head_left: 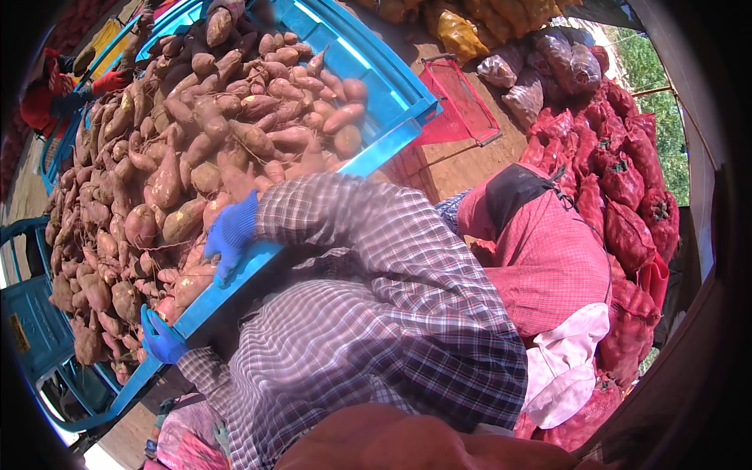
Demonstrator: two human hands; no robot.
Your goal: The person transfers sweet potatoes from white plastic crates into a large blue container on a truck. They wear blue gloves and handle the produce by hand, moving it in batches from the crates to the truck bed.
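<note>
Both my hands wear blue knit gloves, below plaid sleeves. My right hand [232, 235] reaches over the blue rim [226, 288] of a truck bed or large bin, against the heaped sweet potatoes [141, 226]; its palm side is hidden, so a grip cannot be told. Lower left, my left hand [161, 338] is at the same rim, fingers apart, beside a reddish sweet potato [167, 308]. The heap is brown to pink, with thin roots and some soil, and rises against the blue side wall [352, 50].
A person in a pink checked garment [546, 247] bends close on the right, before stacked red mesh sacks [625, 229]. Another person's red glove [111, 81] touches the heap's far side. A third person [191, 432] is at the lower left. A red mesh frame [458, 103] stands on the ground.
</note>
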